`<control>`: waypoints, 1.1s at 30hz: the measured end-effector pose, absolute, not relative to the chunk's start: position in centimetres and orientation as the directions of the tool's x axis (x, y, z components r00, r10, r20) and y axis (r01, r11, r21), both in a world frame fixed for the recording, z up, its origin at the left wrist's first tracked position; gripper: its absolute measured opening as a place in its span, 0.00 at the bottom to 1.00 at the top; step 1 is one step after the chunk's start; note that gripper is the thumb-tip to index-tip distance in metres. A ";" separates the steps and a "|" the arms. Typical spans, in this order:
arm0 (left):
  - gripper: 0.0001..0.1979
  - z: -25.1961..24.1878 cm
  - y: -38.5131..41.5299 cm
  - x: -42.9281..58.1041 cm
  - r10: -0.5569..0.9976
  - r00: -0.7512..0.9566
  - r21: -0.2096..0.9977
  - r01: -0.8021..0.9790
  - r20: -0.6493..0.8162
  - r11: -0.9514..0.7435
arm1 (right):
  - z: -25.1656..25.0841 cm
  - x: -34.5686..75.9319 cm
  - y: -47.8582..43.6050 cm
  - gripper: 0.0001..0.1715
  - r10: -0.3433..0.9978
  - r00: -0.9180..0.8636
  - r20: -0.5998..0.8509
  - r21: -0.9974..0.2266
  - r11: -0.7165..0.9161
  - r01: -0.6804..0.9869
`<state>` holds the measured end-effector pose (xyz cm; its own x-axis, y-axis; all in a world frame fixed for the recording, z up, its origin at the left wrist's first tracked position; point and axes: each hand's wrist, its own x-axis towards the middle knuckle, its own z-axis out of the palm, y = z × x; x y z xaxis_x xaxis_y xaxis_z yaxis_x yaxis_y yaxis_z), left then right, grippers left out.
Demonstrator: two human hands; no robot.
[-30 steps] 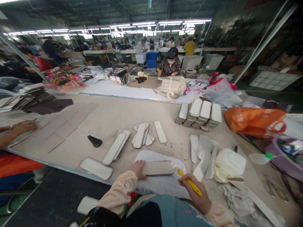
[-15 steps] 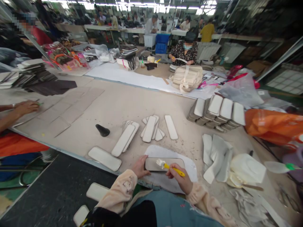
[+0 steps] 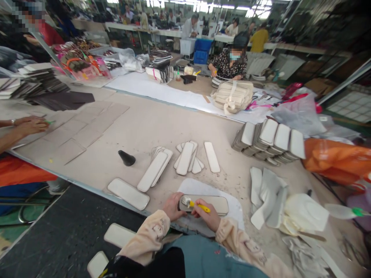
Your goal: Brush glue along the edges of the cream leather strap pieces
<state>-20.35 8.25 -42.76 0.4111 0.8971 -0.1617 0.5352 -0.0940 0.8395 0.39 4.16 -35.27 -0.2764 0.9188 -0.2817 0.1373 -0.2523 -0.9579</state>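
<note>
My left hand point(image 3: 173, 207) grips the left end of a long, round-cornered grey panel point(image 3: 219, 204), thumb on the near side and fingers on the far side. The panel lies on a white sheet point(image 3: 235, 208) at the table's near edge. In my right hand point(image 3: 209, 216) is a brush with a yellow handle point(image 3: 203, 207). Its white-coated bristles point(image 3: 186, 201) rest at the panel's left end, close to my left fingers. Beyond the sheet are a fanned pile of white panels point(image 3: 155, 170), a crossed pile point(image 3: 185, 157) and one single panel point(image 3: 212, 157).
Stacked panels point(image 3: 269, 135) stand at the right. Nearer are grey-white scraps point(image 3: 268, 197) and a whitish tub point(image 3: 307, 210). A black cone-shaped object point(image 3: 126, 158) and another panel point(image 3: 128, 194) lie left. A co-worker's hands point(image 3: 31, 125) work at far left; another person point(image 3: 232, 61) sits opposite.
My right hand has carried the brush leftward along the panel, from near its middle to its left end. My left hand keeps its hold. The view has shifted slightly.
</note>
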 end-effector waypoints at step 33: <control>0.40 -43.1 7.9 -20.1 0.885 0.447 0.656 0.709 -0.134 -0.259 | -36.2 0.6 3.4 0.16 0.897 -0.278 -0.345 -0.937 -0.348 0.039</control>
